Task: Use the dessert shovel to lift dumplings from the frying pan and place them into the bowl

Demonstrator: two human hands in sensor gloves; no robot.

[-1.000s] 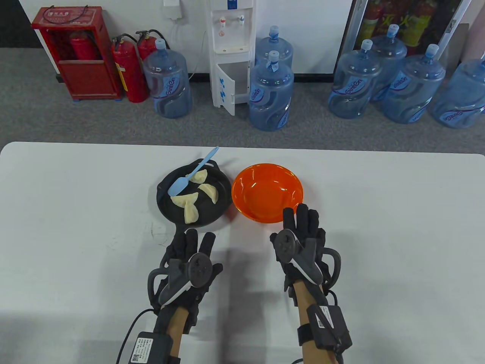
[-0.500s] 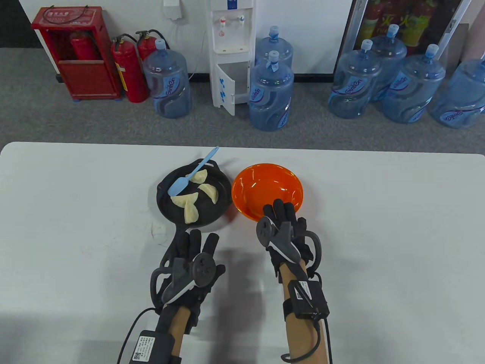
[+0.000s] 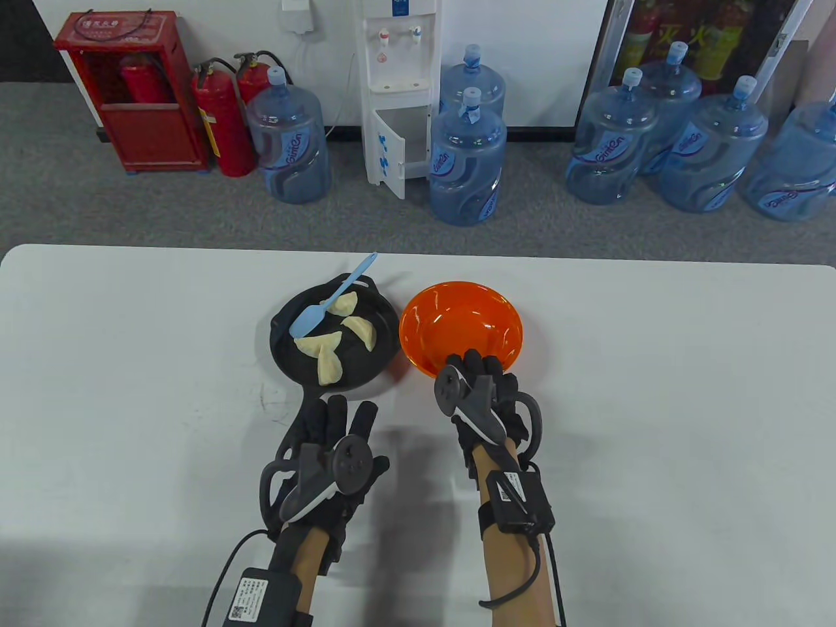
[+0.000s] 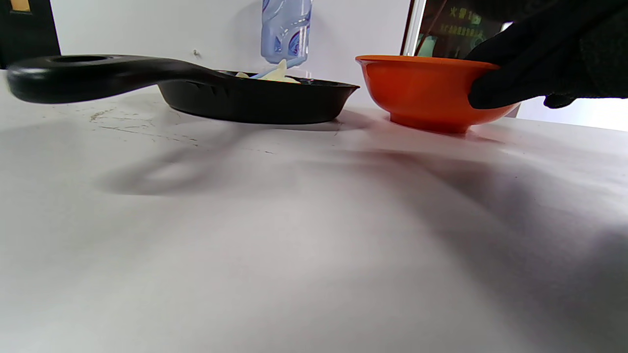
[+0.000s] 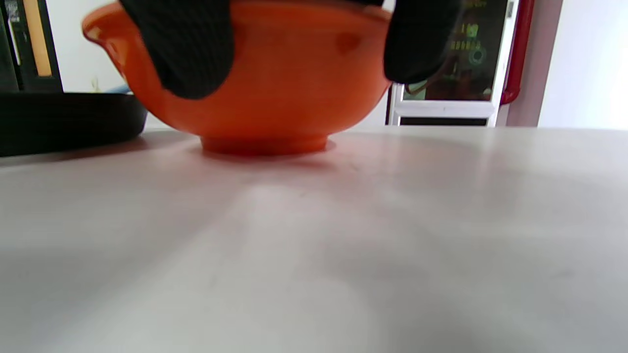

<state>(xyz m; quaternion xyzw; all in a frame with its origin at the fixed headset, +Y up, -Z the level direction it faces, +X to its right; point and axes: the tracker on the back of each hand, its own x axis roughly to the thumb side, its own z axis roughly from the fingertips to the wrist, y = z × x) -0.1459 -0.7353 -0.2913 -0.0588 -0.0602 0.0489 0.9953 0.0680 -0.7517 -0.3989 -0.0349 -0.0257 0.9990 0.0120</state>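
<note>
The black frying pan [image 3: 379,312] sits mid-table with several pale dumplings [image 3: 330,358] inside. A light blue dessert shovel [image 3: 324,305] lies across the pan, its handle pointing over the far rim. To the pan's right stands the orange bowl [image 3: 461,323], with nothing in it. My right hand [image 3: 475,371] is at the bowl's near rim; its fingers [image 5: 189,54] curve against the outer wall. My left hand [image 3: 339,423] lies flat with fingers spread above the pan's handle [image 4: 93,73] and holds nothing.
The white table [image 3: 653,424] reaches far to both sides of the pan and bowl. Beyond its far edge are blue water jugs [image 3: 467,160], a water dispenser [image 3: 398,91] and red fire extinguishers [image 3: 222,117] on the grey floor.
My right hand moved left and forward to the bowl's near rim and curled its fingers onto it. The left hand barely shifted. Pan, shovel and dumplings stayed put.
</note>
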